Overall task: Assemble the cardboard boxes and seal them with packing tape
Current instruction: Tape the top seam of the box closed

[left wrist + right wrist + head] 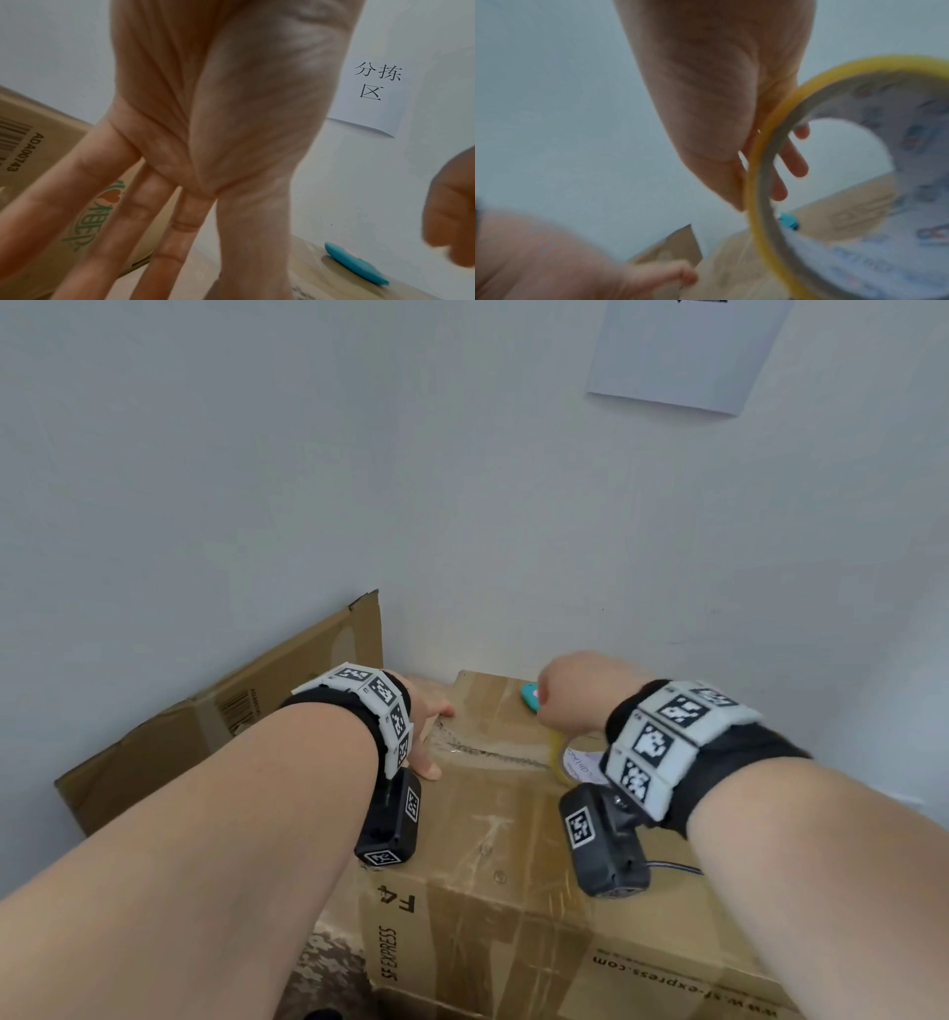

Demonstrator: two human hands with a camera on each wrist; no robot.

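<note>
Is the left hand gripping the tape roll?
No: the left hand lies with straight fingers on the cardboard box, while the right hand grips the yellow tape roll.

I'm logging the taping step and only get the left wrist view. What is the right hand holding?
Observer: The right hand grips a yellow-edged packing tape roll, fingers hooked through its core.
Operator: Is the roll over the box?
Observer: Yes, in the head view it sits low over the top of the SF Express cardboard box.
Operator: And my left hand?
Observer: The left hand lies flat on the box top, beside a wrinkled strip of tape along the seam.
</note>
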